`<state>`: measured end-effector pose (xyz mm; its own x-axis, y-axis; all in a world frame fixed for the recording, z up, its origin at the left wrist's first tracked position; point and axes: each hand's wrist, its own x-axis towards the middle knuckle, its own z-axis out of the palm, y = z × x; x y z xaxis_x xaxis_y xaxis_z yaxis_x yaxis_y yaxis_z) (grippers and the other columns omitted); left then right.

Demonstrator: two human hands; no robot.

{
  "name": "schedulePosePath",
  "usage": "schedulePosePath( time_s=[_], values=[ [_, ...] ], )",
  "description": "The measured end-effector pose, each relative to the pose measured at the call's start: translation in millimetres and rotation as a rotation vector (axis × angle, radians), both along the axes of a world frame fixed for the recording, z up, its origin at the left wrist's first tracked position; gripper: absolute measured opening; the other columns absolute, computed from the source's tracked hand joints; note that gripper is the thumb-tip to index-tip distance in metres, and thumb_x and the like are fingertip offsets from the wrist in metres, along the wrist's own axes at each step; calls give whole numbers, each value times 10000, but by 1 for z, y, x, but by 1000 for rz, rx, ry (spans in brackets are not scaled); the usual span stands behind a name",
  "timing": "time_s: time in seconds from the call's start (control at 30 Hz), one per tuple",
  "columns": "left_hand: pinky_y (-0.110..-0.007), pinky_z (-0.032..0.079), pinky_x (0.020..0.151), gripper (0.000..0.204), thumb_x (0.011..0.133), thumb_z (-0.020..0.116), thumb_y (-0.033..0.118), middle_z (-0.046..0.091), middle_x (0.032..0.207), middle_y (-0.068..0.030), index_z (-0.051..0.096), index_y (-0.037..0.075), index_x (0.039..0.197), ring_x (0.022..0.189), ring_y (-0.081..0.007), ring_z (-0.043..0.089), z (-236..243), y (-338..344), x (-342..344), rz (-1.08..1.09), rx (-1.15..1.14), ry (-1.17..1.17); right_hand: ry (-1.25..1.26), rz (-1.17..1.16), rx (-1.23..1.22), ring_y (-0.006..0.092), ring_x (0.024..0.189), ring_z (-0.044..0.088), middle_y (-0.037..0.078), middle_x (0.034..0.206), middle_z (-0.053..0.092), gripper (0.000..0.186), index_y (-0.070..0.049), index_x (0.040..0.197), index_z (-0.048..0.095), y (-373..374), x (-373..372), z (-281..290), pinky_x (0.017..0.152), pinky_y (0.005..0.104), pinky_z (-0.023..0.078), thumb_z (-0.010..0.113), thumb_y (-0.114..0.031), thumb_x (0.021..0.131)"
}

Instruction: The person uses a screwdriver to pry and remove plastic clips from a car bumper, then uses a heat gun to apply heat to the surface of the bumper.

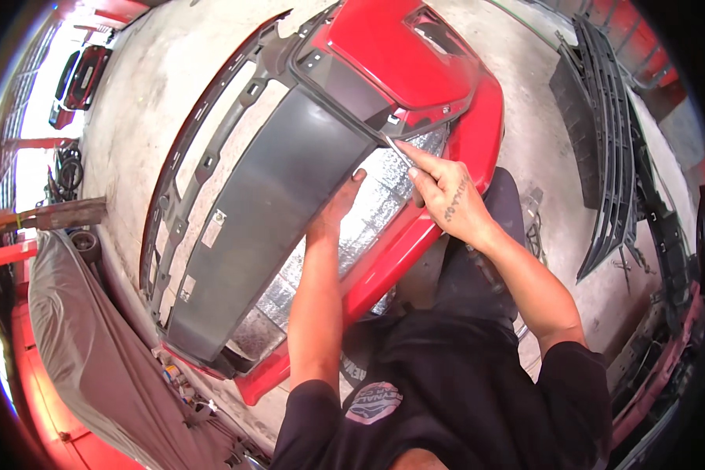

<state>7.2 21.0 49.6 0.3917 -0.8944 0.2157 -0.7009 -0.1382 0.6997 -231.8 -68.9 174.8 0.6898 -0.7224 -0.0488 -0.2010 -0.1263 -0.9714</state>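
A red and black car bumper cover (pixel 399 55) lies across in front of me, with a broad dark grey panel (pixel 282 164) along its middle. My right hand (pixel 450 192) is closed around a screwdriver (pixel 399 150), its handle mostly hidden in the palm. The index finger stretches along the thin metal shaft, whose tip meets the panel's corner by the red end piece. At the panel's near edge is my left hand (pixel 338 205), thumb showing and the other fingers hidden under the edge. Silver foil-like sheeting (pixel 384 188) shows through the gap below both hands.
Black grille-like trim parts (pixel 607 149) lie on the concrete floor (pixel 529 102) at the right. A grey cover (pixel 86 337) drapes over something large at the lower left, near a wooden beam (pixel 47 218). A red car (pixel 82 82) stands beyond the far-left opening.
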Motion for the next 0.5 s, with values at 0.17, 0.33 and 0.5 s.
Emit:
schedulePosePath(
  time_s=[0.17,0.33,0.5],
  values=[
    [-447,494,851,348,802,645,300,681,982,-121,701,80,1066,895,-312,621,0,-2,3,59,129,-414,-35,6,86,122,568,520,99,603,464,477,-55,1414,553,-2,3,-5,620,316,471,487,-67,942],
    [-392,388,818,312,934,557,370,639,1089,-17,634,155,1146,953,-143,526,-3,1,-1,61,-181,562,-94,0,191,103,568,518,46,613,505,477,-70,1425,553,-3,-2,-3,612,296,474,509,-100,952],
    [-454,466,936,458,868,623,435,672,1113,-107,672,115,1192,1032,-297,602,14,-3,-6,112,59,112,-147,-223,251,56,459,460,-19,639,538,427,-49,1432,542,-26,-43,5,424,221,369,519,-202,1034]
  ],
)
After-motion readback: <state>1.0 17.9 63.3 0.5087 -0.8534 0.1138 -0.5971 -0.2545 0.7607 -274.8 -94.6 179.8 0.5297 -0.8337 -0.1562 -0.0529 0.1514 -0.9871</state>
